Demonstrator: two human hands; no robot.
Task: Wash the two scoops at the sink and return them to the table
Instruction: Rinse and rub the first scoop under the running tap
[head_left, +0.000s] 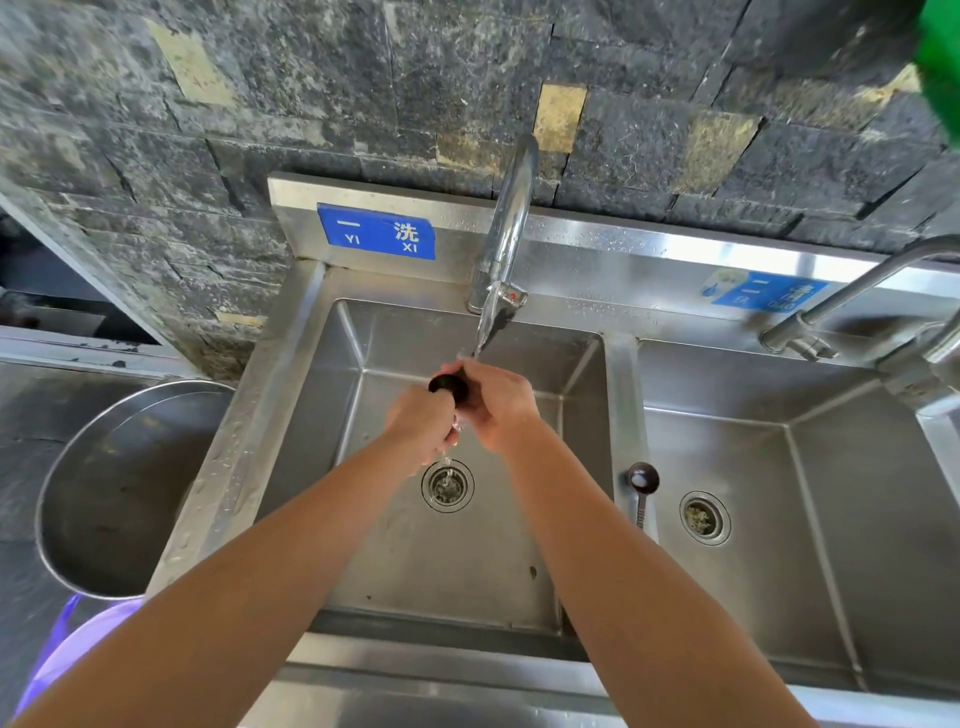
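Note:
Over the left sink basin (395, 551), both my hands hold one dark round scoop (449, 386) under the running water. My left hand (422, 426) grips it from below and my right hand (497, 402) closes around it from the right; its handle is hidden in my fingers. Water streams from the faucet (511, 223) onto the scoop and runs down to the drain (447, 486). The second scoop (643, 480), dark-bowled with a metal handle, lies on the divider between the two basins, apart from both hands.
A right basin (810, 545) with its own drain and a second tap (852, 301) lies to the right. A large steel bowl (119, 493) sits on the counter left of the sink. The dark stone wall stands behind; blue labels mark each basin.

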